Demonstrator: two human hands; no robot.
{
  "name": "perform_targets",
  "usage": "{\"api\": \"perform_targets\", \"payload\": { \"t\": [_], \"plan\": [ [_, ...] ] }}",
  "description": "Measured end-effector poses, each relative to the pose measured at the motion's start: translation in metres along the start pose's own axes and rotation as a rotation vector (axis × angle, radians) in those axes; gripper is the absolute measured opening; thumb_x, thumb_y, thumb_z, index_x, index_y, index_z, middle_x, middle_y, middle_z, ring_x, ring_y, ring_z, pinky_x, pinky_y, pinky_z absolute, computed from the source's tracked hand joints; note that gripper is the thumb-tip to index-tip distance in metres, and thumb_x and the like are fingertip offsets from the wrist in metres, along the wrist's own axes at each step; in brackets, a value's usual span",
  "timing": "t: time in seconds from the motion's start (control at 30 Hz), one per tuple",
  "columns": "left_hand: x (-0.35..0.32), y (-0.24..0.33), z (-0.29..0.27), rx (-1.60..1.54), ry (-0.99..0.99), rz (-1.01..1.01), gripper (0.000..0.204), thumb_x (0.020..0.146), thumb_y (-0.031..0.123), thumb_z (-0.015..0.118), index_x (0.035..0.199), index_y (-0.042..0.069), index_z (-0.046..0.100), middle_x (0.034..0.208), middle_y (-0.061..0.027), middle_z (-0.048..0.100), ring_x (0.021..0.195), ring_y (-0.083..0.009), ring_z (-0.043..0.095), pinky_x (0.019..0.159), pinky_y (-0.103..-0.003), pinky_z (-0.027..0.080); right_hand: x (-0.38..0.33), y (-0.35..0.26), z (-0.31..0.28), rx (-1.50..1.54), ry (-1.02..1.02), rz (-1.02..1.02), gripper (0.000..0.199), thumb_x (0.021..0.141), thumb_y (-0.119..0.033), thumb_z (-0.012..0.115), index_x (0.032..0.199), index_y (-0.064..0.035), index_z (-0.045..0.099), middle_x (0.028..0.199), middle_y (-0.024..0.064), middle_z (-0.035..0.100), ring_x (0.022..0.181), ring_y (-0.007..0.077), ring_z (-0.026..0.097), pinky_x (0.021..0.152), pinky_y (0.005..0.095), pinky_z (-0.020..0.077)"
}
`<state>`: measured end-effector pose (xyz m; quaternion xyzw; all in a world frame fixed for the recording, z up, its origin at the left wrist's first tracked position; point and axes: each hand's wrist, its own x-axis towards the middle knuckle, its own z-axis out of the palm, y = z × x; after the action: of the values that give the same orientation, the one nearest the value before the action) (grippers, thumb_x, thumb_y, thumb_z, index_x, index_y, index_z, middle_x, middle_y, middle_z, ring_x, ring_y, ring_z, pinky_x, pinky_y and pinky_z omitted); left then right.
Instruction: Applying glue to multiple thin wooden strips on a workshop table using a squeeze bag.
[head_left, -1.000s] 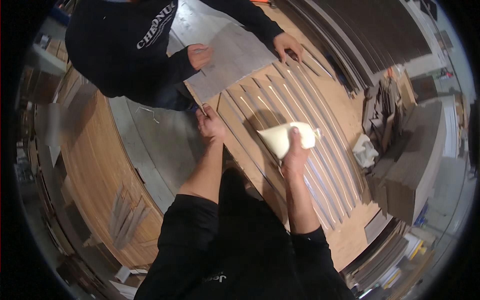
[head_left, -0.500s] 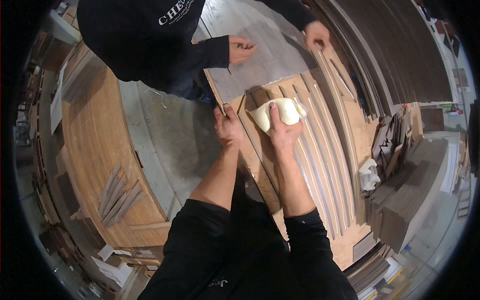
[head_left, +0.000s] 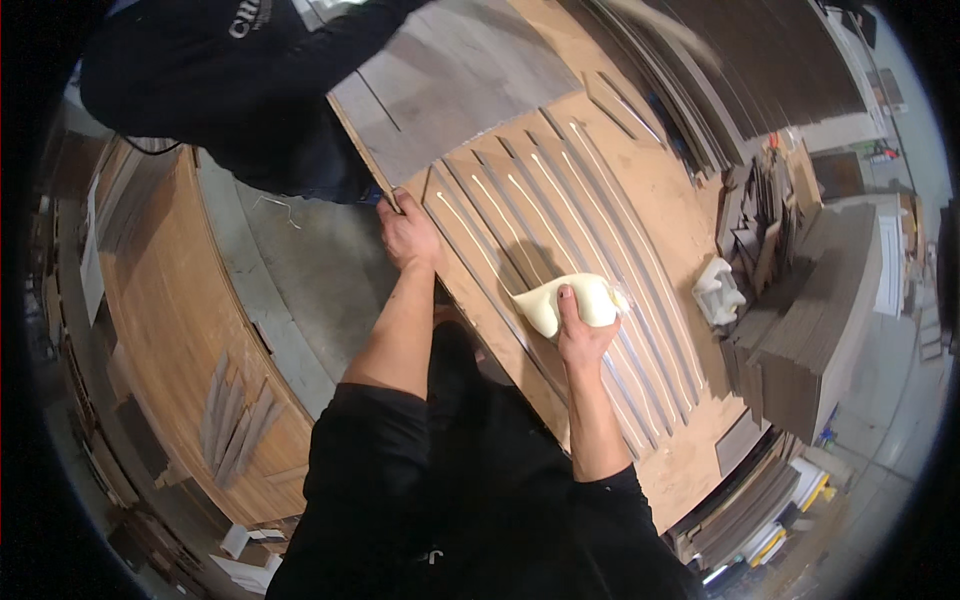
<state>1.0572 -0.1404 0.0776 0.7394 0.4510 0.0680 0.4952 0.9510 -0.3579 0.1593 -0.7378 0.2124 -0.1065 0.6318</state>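
Note:
My right hand (head_left: 585, 340) is closed round a soft clear bag of pale cream glue (head_left: 540, 306), thumb on top. The bag's tapered tip points left, over a brown wooden board (head_left: 690, 480). Thin grey strips (head_left: 630, 378) lie in rows along the board, with cream glue lines (head_left: 487, 196) between them. My left hand (head_left: 410, 234) is closed on the board's left edge, beside the near corner of a grey panel (head_left: 470, 75) that covers the far part. What the left fingers do beneath the edge is hidden.
A co-worker in black (head_left: 230, 110) leans over the far left. Stacked dark boards (head_left: 815, 320) and a crumpled white plastic piece (head_left: 718, 292) are at the right. Loose strips (head_left: 238, 425) lie on a wooden table (head_left: 165, 330) at the left, across a floor gap.
My right hand has brought the glue bag nearer to me, and a new glue line shows on the left row. The co-worker's hands have left the grey panel. The view has shifted.

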Motion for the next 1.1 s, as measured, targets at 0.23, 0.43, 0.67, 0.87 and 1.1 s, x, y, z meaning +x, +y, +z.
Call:
{"api": "perform_targets", "payload": {
  "t": [0.23,0.43,0.67,0.87,1.1],
  "plan": [
    [0.002,-0.004,0.001,-0.058,0.004,0.107,0.070,0.101,0.054,0.036,0.139,-0.004,0.047,0.136,-0.0300,0.053,0.127,-0.0456,0.049,0.107,-0.047,0.039,-0.049,0.016,-0.077,-0.132,0.166,0.107,0.027,0.081,-0.014,0.083,0.097,0.0023,0.070,0.092,0.0089,0.072,0.082,0.0169,0.068,0.076,0.0323,0.0538],
    [0.024,-0.028,0.012,0.009,0.065,0.123,0.077,0.100,0.058,0.034,0.140,-0.007,0.045,0.139,-0.0310,0.051,0.129,-0.0458,0.048,0.109,-0.046,0.038,-0.088,0.028,-0.140,-0.233,0.276,0.113,0.030,0.080,-0.012,0.084,0.099,0.0042,0.069,0.093,0.0102,0.072,0.084,0.0174,0.068,0.078,0.0329,0.0545],
    [0.026,-0.026,0.014,0.052,0.021,0.148,0.078,0.100,0.058,0.034,0.134,-0.010,0.048,0.136,-0.0333,0.053,0.126,-0.0469,0.052,0.106,-0.051,0.039,-0.127,0.039,-0.199,-0.327,0.485,0.186,0.037,0.078,-0.015,0.086,0.103,0.0051,0.066,0.096,0.0114,0.071,0.086,0.0176,0.068,0.079,0.0332,0.0549],
    [0.039,-0.031,0.015,0.136,0.023,0.155,0.078,0.100,0.061,0.030,0.131,-0.007,0.052,0.132,-0.0336,0.055,0.123,-0.0494,0.052,0.107,-0.052,0.039,-0.156,0.043,-0.231,-0.277,0.698,0.162,0.039,0.077,-0.016,0.086,0.102,0.0033,0.064,0.092,0.0095,0.069,0.084,0.0165,0.066,0.078,0.0324,0.0544],
    [0.042,-0.026,0.012,0.177,-0.004,0.094,0.084,0.099,0.064,0.027,0.137,-0.008,0.049,0.137,-0.0306,0.053,0.126,-0.0468,0.051,0.107,-0.050,0.040,-0.179,0.050,-0.262,-0.288,0.757,0.176,0.035,0.079,-0.016,0.085,0.101,0.0023,0.064,0.093,0.0090,0.069,0.083,0.0154,0.066,0.075,0.0313,0.0536]
  ]
}}
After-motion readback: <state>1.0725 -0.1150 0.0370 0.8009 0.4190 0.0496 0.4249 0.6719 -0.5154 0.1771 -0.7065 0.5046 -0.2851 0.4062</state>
